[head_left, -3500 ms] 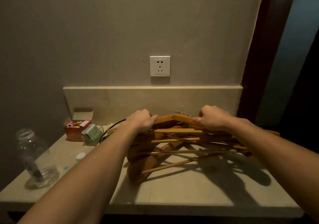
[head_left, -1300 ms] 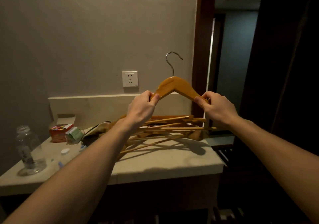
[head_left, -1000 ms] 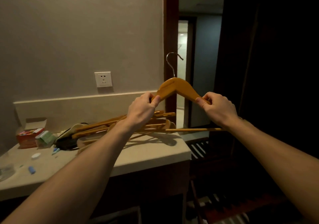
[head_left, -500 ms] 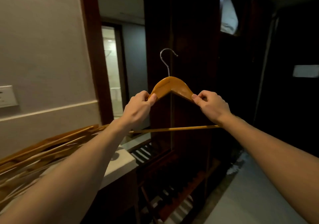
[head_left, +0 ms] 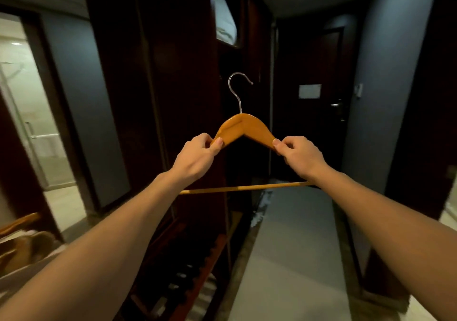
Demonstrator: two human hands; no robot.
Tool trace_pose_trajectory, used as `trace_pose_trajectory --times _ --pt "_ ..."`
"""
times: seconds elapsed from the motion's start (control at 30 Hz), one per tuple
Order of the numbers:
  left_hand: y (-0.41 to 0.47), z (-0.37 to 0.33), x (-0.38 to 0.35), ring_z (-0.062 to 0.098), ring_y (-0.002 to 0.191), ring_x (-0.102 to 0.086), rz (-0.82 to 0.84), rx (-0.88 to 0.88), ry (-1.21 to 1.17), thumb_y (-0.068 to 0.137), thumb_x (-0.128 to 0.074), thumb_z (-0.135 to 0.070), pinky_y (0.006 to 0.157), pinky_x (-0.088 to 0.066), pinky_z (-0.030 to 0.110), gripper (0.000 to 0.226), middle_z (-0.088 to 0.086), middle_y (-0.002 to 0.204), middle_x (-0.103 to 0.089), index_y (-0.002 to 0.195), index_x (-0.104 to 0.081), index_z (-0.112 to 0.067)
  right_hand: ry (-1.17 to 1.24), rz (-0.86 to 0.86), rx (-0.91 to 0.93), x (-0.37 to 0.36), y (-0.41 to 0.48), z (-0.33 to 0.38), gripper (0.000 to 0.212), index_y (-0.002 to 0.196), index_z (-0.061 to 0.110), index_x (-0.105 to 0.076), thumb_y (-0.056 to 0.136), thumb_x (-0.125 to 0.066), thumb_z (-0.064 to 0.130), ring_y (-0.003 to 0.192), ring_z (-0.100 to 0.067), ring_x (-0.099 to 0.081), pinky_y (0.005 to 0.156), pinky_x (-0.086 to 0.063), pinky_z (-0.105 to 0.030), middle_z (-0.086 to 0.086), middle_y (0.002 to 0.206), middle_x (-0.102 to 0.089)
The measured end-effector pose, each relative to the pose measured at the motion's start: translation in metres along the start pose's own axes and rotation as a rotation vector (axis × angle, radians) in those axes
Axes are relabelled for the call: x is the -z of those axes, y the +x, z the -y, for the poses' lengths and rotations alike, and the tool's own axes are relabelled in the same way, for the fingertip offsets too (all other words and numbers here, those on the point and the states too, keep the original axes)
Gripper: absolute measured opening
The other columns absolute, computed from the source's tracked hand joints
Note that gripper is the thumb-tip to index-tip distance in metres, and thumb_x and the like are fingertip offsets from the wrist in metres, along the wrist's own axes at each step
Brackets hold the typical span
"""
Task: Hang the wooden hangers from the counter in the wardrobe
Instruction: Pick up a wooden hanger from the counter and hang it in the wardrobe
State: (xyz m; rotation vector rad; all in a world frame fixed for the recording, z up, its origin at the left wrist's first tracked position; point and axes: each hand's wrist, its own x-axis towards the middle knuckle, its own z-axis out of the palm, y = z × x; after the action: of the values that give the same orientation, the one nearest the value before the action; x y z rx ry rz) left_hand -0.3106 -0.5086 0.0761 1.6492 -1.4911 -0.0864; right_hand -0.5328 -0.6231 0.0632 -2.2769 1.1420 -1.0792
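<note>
A wooden hanger (head_left: 243, 127) with a metal hook pointing up is held upright in mid-air before me. My left hand (head_left: 195, 157) pinches its left shoulder and my right hand (head_left: 300, 156) pinches its right shoulder. Its thin crossbar runs below my wrists. Right behind it stands the dark wooden wardrobe (head_left: 173, 78), whose inside is too dark to make out. The other wooden hangers (head_left: 22, 241) lie at the lower left edge, on the counter (head_left: 14, 277).
A slatted wooden rack (head_left: 188, 271) sits low at the wardrobe's foot. A folded white bundle (head_left: 225, 21) lies on the wardrobe's upper shelf. A lit bathroom doorway (head_left: 32, 113) opens on the left. A corridor with a pale floor leads to a dark door (head_left: 319, 98).
I lifted one hanger off the counter pile with both hands and turned right. The counter has slid to the lower left, and the wardrobe and corridor now fill the view.
</note>
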Motion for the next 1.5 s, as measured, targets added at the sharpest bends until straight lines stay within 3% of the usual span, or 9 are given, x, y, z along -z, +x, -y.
trace_pose_trajectory --times 0.27,0.73,0.87,1.17,1.33,1.5 --pt "0.053 -0.027 -0.066 0.015 0.062 -0.053 0.079 -0.07 -0.055 0.101 -0.042 -0.04 0.058 -0.043 0.029 0.029 0.006 0.076 -0.061 0.102 -0.056 -0.015 -0.033 -0.065 -0.066 0.04 0.03 -0.063 0.037 0.083 0.023 -0.062 0.097 -0.041 0.05 0.061 -0.019 -0.055 0.068 -0.048 -0.043 -0.001 0.068 -0.059" --pt "0.194 -0.053 -0.168 0.013 0.065 -0.056 0.049 -0.093 -0.066 0.101 -0.043 -0.041 0.06 -0.046 0.026 0.028 0.004 0.079 -0.062 0.106 -0.056 -0.016 -0.05 -0.117 -0.026 0.086 0.153 -0.167 0.036 0.083 0.023 -0.061 0.097 -0.041 0.048 0.059 -0.015 -0.052 0.064 -0.044 -0.038 0.001 0.067 -0.056" --pt "0.222 -0.047 -0.192 0.016 0.068 -0.058 0.067 -0.079 -0.059 0.1 -0.043 -0.042 0.066 -0.049 0.033 0.031 0.005 0.08 -0.063 0.106 -0.057 -0.015 -0.04 -0.099 -0.042 0.084 0.179 -0.193 0.035 0.087 0.022 -0.062 0.098 -0.041 0.048 0.06 -0.015 -0.052 0.064 -0.043 -0.036 0.001 0.068 -0.056" --pt "0.297 -0.024 -0.242 0.019 0.076 -0.061 0.137 -0.067 -0.052 0.1 -0.043 -0.044 0.07 -0.049 0.035 0.03 0.007 0.085 -0.064 0.108 -0.057 -0.017 -0.033 -0.089 -0.087 0.073 0.242 -0.25 0.035 0.094 0.021 -0.063 0.097 -0.041 0.049 0.06 -0.015 -0.054 0.064 -0.045 -0.038 0.0 0.069 -0.058" --pt "0.353 -0.007 -0.272 0.016 0.073 -0.058 0.141 -0.071 -0.063 0.101 -0.043 -0.043 0.066 -0.042 0.029 0.03 0.008 0.084 -0.063 0.106 -0.057 -0.017 -0.022 -0.085 -0.094 0.067 0.289 -0.277 0.033 0.09 0.022 -0.061 0.097 -0.042 0.048 0.059 -0.018 -0.052 0.061 -0.043 -0.037 -0.002 0.069 -0.057" --pt "0.421 0.012 -0.292 0.017 0.069 -0.06 0.152 -0.096 -0.073 0.101 -0.043 -0.041 0.063 -0.046 0.029 0.028 0.009 0.081 -0.063 0.1 -0.058 -0.016 -0.039 -0.091 -0.099 0.057 0.354 -0.298 0.033 0.087 0.021 -0.06 0.098 -0.042 0.047 0.063 -0.02 -0.053 0.063 -0.043 -0.036 -0.005 0.072 -0.058"
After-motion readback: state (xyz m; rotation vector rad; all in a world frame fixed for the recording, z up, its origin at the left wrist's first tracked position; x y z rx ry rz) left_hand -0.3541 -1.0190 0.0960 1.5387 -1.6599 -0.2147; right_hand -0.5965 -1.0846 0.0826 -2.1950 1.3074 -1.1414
